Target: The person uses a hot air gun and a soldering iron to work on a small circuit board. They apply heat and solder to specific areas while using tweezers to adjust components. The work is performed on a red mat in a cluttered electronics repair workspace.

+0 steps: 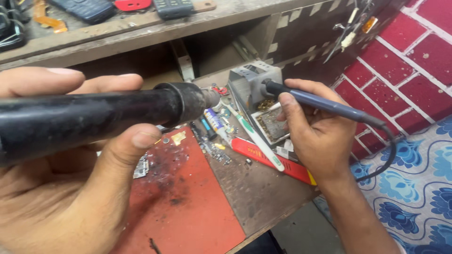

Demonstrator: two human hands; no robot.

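The left hand (66, 178) clenches a thick, matte black cylindrical tool (94, 117), scuffed, with a ribbed collar and a blunt metal nose. The right hand (315, 136) grasps a slim blue-grey soldering iron (325, 104) like a pen, its tip in a boxy grey metal stand (254, 87). Below lies a scorched red mat (193, 211) on a grimy wooden bench (259, 193); red tiled wall (414, 61) beside.

Hands (70, 160) gripping black tool (94, 117), soldering iron (325, 104)
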